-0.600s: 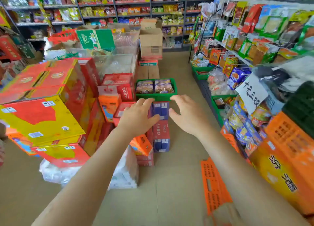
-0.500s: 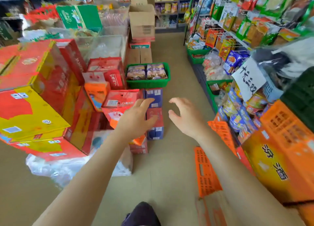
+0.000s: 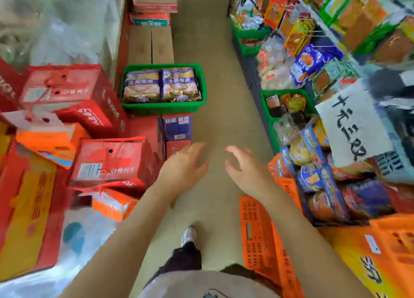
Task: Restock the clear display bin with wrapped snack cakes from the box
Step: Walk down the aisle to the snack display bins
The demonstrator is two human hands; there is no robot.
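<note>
Both bare hands, left hand (image 3: 182, 168) and right hand (image 3: 247, 170), reach forward empty, apart, fingers loosely spread; beyond them sits a green plastic basket (image 3: 163, 108) of wrapped snack packs (image 3: 161, 85).

The aisle is evenly and brightly lit from overhead, and only faint shadows are cast on the floor (image 3: 215, 73). Colours are rendered vivid. Motion blur is spread across the frame, strongest at the top left and right edges, where packets are smeared. Blocky compression is seen on the red boxes (image 3: 107, 161). Straight lines are bent outward by the wide lens.
</note>
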